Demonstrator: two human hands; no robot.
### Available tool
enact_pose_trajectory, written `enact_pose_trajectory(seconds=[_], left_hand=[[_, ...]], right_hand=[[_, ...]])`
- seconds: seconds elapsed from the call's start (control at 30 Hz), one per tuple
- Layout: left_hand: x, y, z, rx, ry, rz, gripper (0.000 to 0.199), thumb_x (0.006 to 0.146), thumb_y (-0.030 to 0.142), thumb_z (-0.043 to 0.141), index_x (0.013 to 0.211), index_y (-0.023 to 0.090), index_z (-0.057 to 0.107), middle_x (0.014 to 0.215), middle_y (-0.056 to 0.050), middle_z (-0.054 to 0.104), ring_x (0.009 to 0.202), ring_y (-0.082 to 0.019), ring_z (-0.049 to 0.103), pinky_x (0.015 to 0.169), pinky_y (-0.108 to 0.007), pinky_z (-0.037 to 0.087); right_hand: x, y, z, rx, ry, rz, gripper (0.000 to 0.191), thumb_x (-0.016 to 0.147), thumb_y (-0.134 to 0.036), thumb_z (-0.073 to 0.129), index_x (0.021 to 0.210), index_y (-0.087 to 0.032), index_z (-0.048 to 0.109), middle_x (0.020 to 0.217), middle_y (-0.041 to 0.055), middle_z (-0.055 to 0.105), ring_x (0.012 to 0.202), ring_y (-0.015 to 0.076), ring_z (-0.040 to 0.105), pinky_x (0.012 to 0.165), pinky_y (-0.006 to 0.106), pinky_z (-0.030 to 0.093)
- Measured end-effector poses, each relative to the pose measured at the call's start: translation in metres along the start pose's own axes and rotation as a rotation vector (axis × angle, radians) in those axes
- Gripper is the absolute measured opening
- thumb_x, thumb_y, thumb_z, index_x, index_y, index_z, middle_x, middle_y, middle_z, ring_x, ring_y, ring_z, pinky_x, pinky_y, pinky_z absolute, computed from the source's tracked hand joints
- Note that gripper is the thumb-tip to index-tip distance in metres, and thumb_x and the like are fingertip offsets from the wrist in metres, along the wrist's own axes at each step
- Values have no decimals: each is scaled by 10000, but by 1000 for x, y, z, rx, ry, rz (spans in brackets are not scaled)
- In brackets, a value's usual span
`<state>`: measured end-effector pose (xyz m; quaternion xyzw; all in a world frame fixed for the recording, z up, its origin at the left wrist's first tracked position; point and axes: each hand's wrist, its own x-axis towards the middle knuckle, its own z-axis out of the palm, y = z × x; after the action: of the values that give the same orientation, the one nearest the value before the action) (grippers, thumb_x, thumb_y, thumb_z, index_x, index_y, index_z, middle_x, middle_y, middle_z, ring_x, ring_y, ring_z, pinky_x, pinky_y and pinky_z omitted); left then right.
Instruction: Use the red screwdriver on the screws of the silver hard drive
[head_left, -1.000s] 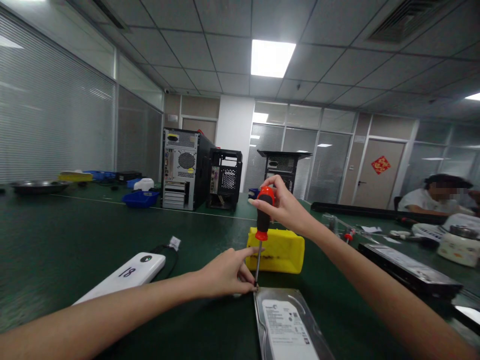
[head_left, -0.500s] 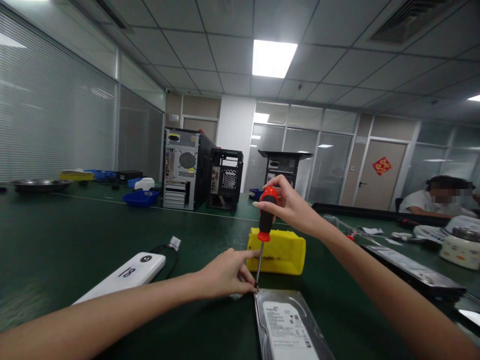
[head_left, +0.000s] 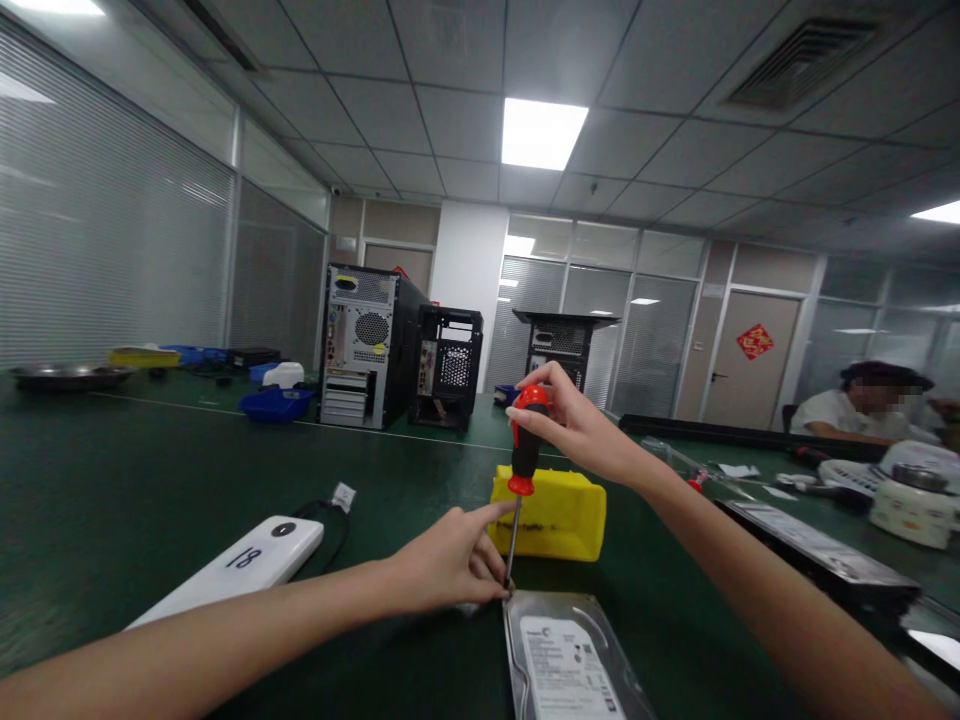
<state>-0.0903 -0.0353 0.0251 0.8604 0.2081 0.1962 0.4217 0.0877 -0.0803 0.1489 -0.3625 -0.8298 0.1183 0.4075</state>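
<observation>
My right hand (head_left: pixel 562 420) grips the red top of a red and black screwdriver (head_left: pixel 526 450), which stands almost upright. Its tip meets the far left corner of a silver hard drive (head_left: pixel 574 655) lying label up on the green table. Beside that corner, my left hand (head_left: pixel 465 565) has its fingertips pressed together near the screwdriver tip, the index finger pointing at the shaft; whatever is between those fingertips is too small to make out. Just behind the drive is a yellow bin (head_left: pixel 566 520) with small dark bits inside.
A white power bank (head_left: pixel 240 570) with a cable lies at left. Computer cases (head_left: pixel 360 350) and a blue tray (head_left: pixel 276 404) stand farther back. On the right are another drive (head_left: pixel 821 545), a cream jar (head_left: pixel 911 508) and a seated person (head_left: pixel 855 410).
The view has tilted slightly, so the scene sits a little lower and farther left. Both hands and the screwdriver keep nearly the same places relative to the drive.
</observation>
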Motion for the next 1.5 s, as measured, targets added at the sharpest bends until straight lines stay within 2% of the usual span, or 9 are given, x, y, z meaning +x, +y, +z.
enact_pose_trajectory(seconds=[0.1,0.3,0.5,0.63,0.77,1.1,1.2,1.37,1.5], left_hand=[[-1,2,0,-5,-14,11,869,702,149,685,1422,164,197,935,-123,707,785,-211,692,675,-293,541],[-6,15,-1,223,19,16,784,716,189,675,1397,171,287,896,-76,728,812,-209,684,771,-312,501],[-8,17,-1,300,34,19,736,730,252,674,1377,174,331,883,-48,732,813,-196,681,822,-295,463],[-9,17,0,336,47,26,706,741,267,661,1367,173,349,898,-47,728,828,-197,672,826,-294,453],[-8,20,0,325,27,19,679,750,248,646,1360,172,358,877,-41,731,776,-187,677,807,-290,458],[-6,22,1,221,17,-35,697,743,210,650,1360,115,341,883,-84,728,767,-199,680,721,-275,484],[-7,23,1,210,15,-44,687,740,202,653,1352,110,354,887,-89,726,792,-202,678,738,-285,489],[-7,21,1,207,20,-16,680,737,196,656,1348,123,365,873,-82,728,792,-202,681,755,-295,494],[-5,15,1,195,26,5,693,731,197,659,1351,120,360,856,-94,728,768,-204,685,706,-286,518]], right_hand=[[0,2,0,-23,8,-8,323,847,-402,527,1053,-197,384,827,5,497,712,129,536,641,276,452],[2,0,2,-82,-5,-22,302,878,-418,464,1076,-195,410,812,4,485,676,122,489,621,266,415],[0,-2,4,-133,-23,-57,210,914,-347,389,1069,-213,433,825,6,494,715,132,486,669,277,399],[1,-1,9,-174,33,-64,247,851,-392,496,1012,-214,434,805,-4,485,659,121,458,594,249,377],[3,-1,13,-211,85,-62,344,770,-450,593,967,-213,440,799,-6,486,645,119,451,567,239,373],[1,2,11,-192,67,-52,205,839,-284,489,1017,-210,419,772,-16,450,628,112,446,574,245,370],[1,2,13,-190,71,-54,215,842,-341,499,998,-213,423,762,-15,464,627,116,455,573,248,374],[4,2,17,-285,157,-34,365,764,-498,580,936,-211,436,716,-21,477,590,121,444,552,254,357],[3,1,17,-291,156,-39,314,794,-451,560,945,-206,436,719,-22,476,594,121,455,570,257,363]])
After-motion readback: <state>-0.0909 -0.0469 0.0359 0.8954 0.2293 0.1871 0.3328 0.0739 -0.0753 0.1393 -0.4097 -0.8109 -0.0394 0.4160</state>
